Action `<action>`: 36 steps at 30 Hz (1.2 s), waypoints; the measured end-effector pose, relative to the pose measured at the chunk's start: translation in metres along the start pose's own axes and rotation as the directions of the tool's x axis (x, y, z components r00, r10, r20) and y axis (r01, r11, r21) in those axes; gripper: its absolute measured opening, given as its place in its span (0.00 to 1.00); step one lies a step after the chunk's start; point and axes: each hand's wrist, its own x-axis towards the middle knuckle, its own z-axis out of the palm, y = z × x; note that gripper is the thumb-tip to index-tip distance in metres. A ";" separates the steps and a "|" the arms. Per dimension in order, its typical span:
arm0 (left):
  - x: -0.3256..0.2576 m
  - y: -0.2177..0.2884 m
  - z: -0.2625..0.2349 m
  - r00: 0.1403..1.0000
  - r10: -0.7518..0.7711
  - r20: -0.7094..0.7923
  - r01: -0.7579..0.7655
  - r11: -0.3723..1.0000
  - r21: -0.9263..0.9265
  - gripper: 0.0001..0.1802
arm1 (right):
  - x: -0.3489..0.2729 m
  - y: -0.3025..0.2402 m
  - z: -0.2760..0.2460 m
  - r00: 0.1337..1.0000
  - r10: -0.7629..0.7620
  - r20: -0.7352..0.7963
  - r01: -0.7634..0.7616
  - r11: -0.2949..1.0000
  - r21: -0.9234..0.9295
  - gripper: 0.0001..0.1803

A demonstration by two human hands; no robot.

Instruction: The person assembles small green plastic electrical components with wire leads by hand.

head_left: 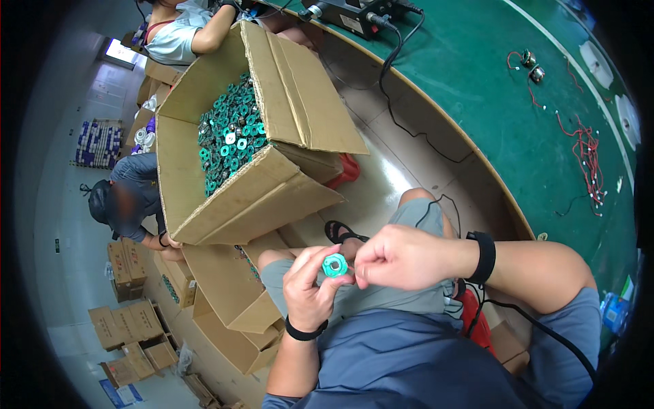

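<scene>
My left hand (310,290) holds a small round green part (334,265) between thumb and fingers, above my lap. Its face is turned up and has a dark, squarish centre. Close to its right side is my right hand (402,259), with thumb and fingers pinched together. Whatever those fingertips may hold is too small or hidden to make out. A black band circles each wrist. Ahead and to the left, an open cardboard box (286,88) holds a heap of similar green ring-shaped parts (235,129).
A green-topped table (470,75) curves along the right, bearing red wires (586,157), two small wired coils (535,68) and a black device (351,17) with cables. More cardboard boxes (225,300) stand at the left. One person (126,204) bends beside the big box; another (184,34) is beyond it.
</scene>
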 end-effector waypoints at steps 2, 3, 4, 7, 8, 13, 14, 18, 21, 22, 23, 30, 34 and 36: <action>-0.001 0.000 0.001 1.000 -0.003 -0.015 0.003 1.000 -0.017 0.24 | -0.001 0.004 -0.001 1.000 -0.017 0.007 0.017 1.000 -0.004 0.10; -0.001 0.001 0.002 1.000 0.013 -0.005 -0.013 1.000 0.014 0.24 | 0.001 0.007 -0.004 0.998 0.027 -0.048 -0.028 0.999 -0.017 0.10; -0.002 0.002 0.002 1.000 0.028 0.005 -0.028 0.999 0.046 0.23 | 0.002 0.007 -0.002 0.997 -0.002 -0.073 0.001 1.000 -0.017 0.10; -0.006 -0.003 0.004 1.000 -0.001 0.000 0.001 1.000 -0.027 0.23 | -0.002 0.001 0.004 0.999 -0.043 -0.008 0.043 0.997 -0.058 0.10; -0.006 0.001 0.003 1.000 0.005 -0.003 -0.005 1.000 0.010 0.23 | -0.003 -0.001 0.005 0.995 -0.052 0.081 0.060 0.994 -0.096 0.11; -0.005 0.000 0.001 1.000 0.008 0.010 -0.008 0.999 0.048 0.23 | -0.003 -0.001 0.002 0.999 0.016 -0.037 -0.021 0.990 -0.136 0.12; -0.005 0.000 0.000 1.000 0.010 0.008 -0.010 0.999 0.041 0.23 | -0.003 0.000 0.003 0.998 -0.057 0.021 0.060 0.987 -0.149 0.12; -0.007 0.000 0.004 1.000 0.020 0.009 -0.021 0.998 0.067 0.24 | 0.000 0.000 -0.003 0.999 0.019 -0.039 -0.024 0.990 -0.136 0.12; -0.010 -0.004 0.003 1.000 -0.008 -0.003 0.008 1.000 0.014 0.24 | -0.002 -0.002 0.001 0.997 -0.073 0.020 0.075 0.983 -0.165 0.12; -0.010 -0.003 0.002 1.000 -0.004 -0.008 0.004 1.000 0.016 0.24 | -0.002 0.001 0.002 0.987 -0.138 0.081 0.151 0.972 -0.179 0.12; -0.009 -0.003 0.001 1.000 0.000 -0.014 0.001 1.000 0.018 0.24 | -0.002 0.000 0.001 0.987 -0.137 0.081 0.150 0.972 -0.181 0.12; -0.014 -0.002 -0.002 1.000 0.030 0.001 -0.031 0.999 0.031 0.23 | -0.001 0.002 0.006 0.998 -0.060 -0.030 0.051 0.972 -0.231 0.11; -0.019 -0.005 -0.003 1.000 -0.013 0.009 0.012 1.000 0.010 0.23 | -0.002 -0.012 0.014 0.985 -0.133 0.107 0.153 0.964 -0.215 0.12; -0.018 -0.001 -0.003 1.000 0.000 0.012 0.000 1.000 -0.001 0.23 | -0.002 -0.005 0.006 0.996 -0.083 0.040 0.091 0.963 -0.254 0.12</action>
